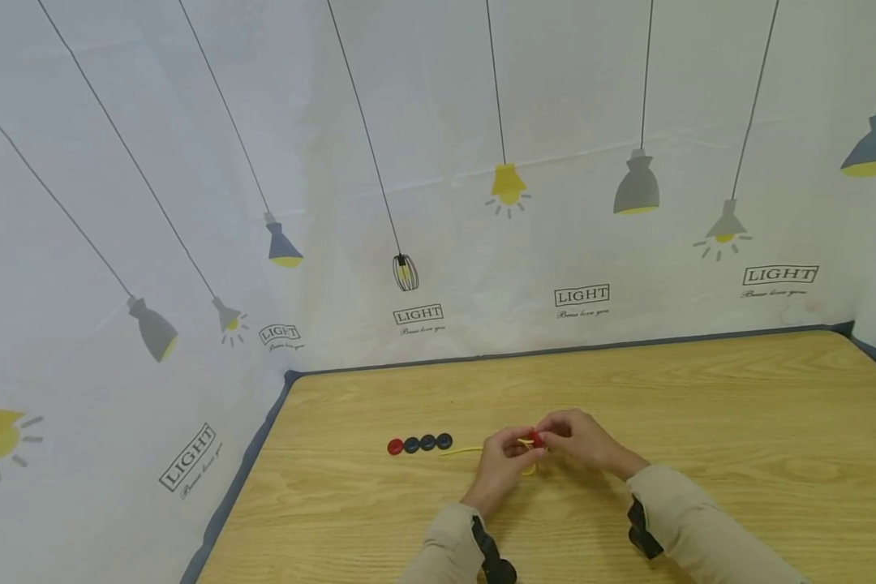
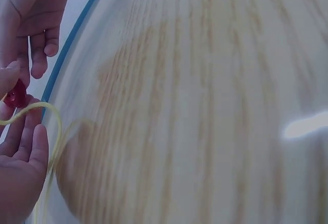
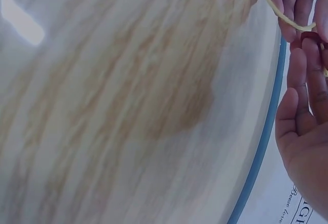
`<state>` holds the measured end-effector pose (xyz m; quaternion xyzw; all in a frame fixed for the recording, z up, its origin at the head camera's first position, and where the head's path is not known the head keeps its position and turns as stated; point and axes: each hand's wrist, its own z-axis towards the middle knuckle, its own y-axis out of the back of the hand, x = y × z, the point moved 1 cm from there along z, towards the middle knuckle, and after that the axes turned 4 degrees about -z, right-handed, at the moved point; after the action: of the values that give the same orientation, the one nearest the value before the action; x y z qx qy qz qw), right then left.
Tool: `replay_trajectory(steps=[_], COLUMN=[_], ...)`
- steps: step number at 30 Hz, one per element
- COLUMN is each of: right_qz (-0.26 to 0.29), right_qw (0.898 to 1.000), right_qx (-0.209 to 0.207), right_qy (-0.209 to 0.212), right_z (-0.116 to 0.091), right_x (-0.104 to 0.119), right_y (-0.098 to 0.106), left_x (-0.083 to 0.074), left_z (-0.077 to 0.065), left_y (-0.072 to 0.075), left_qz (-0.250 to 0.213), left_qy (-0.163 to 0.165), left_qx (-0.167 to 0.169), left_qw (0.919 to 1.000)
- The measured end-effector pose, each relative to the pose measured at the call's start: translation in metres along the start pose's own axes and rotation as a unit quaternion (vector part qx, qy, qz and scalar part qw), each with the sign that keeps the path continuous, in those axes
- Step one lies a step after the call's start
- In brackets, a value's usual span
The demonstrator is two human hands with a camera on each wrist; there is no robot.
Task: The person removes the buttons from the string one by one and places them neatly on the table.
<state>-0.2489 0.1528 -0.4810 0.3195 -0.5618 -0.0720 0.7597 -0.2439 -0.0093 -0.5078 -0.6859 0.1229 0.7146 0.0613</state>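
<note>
Both hands meet over the wooden table, fingertips closed in on a small red button (image 1: 537,439). My left hand (image 1: 500,466) pinches it from one side, with a yellow string (image 2: 48,106) running across its fingers. From the other side my right hand (image 1: 580,438) holds the button between thumb and fingers, its other fingers loosely bent in the right wrist view. The string loops below the hands, and one end trails leftward on the table. Fingers hide much of the button (image 3: 310,36) and the place where the string meets it.
Left of the hands, a red button (image 1: 396,447) and several dark blue buttons (image 1: 427,442) lie in a row on the wooden table (image 1: 701,405). Behind the table hangs a pale wall covering (image 1: 467,268) printed with lamps. A dark edge strip (image 1: 423,363) runs along the back.
</note>
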Motion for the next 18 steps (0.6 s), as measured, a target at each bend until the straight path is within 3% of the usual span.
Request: replay_trajectory(steps=[7,18], right_qz=[-0.009,0.031], right_qw=[1.0,0.999], right_qx=[-0.006,0.002], right_qy=[-0.008,-0.009], right_z=[-0.003,-0.008], right_x=[-0.002,-0.011], right_y=[0.001,0.009], left_x=[0.002,0.001], left_z=[-0.001,-0.001], left_y=[0.0,0.014], left_qz=[-0.005,-0.001], left_qy=[0.0,0.006], left_qx=[0.005,0.001], left_qw=[1.0,1.0])
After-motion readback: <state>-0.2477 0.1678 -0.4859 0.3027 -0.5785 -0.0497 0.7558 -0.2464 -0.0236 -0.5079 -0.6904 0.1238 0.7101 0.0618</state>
